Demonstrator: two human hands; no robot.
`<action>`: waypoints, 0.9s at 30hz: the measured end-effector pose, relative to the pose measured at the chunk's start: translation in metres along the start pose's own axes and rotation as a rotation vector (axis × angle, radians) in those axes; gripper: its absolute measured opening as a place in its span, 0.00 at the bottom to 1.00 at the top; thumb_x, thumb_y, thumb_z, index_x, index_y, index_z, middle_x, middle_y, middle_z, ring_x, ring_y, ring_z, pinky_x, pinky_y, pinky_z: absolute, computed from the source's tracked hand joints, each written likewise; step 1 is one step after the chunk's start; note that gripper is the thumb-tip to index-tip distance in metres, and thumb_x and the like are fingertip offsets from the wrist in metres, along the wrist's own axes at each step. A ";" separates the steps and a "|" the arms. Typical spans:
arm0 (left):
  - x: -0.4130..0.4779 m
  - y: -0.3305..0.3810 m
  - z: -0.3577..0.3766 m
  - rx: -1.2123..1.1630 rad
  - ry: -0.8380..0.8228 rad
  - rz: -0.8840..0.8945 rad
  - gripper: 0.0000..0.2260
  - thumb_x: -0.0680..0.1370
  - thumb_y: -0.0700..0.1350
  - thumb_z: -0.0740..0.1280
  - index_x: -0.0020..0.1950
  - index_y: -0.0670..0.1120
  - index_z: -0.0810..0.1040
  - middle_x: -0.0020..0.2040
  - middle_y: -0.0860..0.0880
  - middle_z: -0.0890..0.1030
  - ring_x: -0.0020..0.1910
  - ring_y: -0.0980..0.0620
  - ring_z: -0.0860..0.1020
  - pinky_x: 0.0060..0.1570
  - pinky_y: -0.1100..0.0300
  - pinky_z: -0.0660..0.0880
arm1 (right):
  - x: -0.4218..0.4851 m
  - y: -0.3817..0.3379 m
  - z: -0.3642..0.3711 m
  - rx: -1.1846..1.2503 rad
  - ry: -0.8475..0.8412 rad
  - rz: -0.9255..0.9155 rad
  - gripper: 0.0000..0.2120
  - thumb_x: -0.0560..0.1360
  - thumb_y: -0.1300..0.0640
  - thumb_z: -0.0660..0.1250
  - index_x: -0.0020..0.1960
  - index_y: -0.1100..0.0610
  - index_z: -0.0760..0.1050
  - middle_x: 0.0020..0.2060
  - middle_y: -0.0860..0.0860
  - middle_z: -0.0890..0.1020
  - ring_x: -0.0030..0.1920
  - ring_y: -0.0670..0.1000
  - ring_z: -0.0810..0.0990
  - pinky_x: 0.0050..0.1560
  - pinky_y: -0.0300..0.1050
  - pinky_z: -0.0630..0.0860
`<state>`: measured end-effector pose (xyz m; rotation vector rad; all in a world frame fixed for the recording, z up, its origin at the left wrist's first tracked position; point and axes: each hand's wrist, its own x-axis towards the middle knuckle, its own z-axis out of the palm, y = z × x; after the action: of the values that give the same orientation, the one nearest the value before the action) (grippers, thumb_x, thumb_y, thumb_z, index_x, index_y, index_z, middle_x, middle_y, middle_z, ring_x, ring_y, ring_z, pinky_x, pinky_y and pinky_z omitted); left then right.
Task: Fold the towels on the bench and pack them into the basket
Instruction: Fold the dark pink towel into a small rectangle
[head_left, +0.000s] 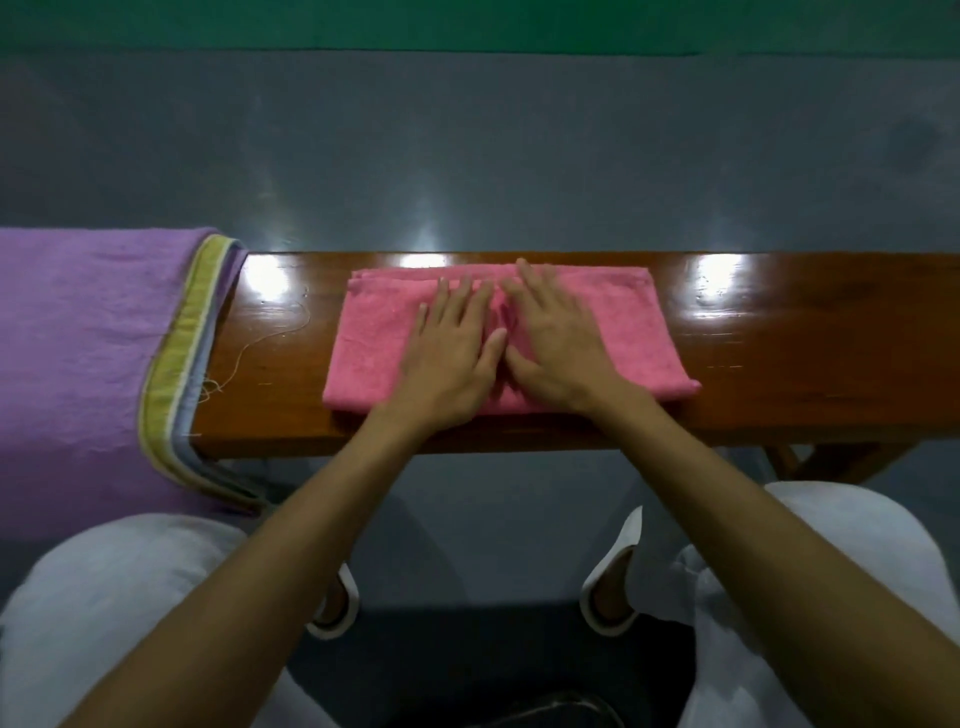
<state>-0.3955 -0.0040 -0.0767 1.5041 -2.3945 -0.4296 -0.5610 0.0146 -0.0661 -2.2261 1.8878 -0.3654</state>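
While our left grip (448, 358) and right grip (557, 340) lie flat side by side on the pink towel (636, 332), fingers straight and slightly spread, pinching nothing, we judge the step to be smoothing a fold. That towel sits folded in the middle of the desk (810, 358). To do it well, we should sweep outward from the centre toward both ends, pressing evenly and keeping the edges aligned so the layers end up square. A purple towel (78, 338) drapes over the desk's left end; we see no basket.
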 end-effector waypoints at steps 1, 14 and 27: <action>-0.002 0.001 0.005 0.039 -0.040 -0.016 0.30 0.84 0.60 0.44 0.85 0.49 0.48 0.85 0.47 0.47 0.83 0.47 0.42 0.81 0.45 0.41 | -0.001 -0.001 0.006 -0.050 -0.053 -0.009 0.35 0.78 0.42 0.49 0.83 0.52 0.51 0.83 0.53 0.50 0.83 0.56 0.46 0.80 0.63 0.47; -0.018 -0.057 -0.010 0.234 0.001 -0.260 0.32 0.84 0.64 0.41 0.84 0.50 0.40 0.84 0.45 0.40 0.83 0.45 0.38 0.80 0.42 0.40 | -0.018 0.068 -0.002 -0.213 -0.056 0.313 0.37 0.80 0.31 0.36 0.83 0.48 0.38 0.82 0.52 0.39 0.82 0.55 0.37 0.80 0.63 0.40; -0.027 -0.068 -0.016 0.218 0.010 -0.332 0.32 0.85 0.64 0.42 0.84 0.51 0.41 0.85 0.46 0.42 0.83 0.41 0.39 0.78 0.40 0.38 | -0.025 0.069 -0.008 -0.150 -0.045 0.301 0.34 0.83 0.36 0.40 0.84 0.52 0.41 0.83 0.53 0.41 0.82 0.53 0.37 0.80 0.62 0.40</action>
<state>-0.3225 -0.0093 -0.0908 2.0068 -2.2453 -0.2314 -0.6317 0.0277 -0.0812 -1.9705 2.2472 -0.1277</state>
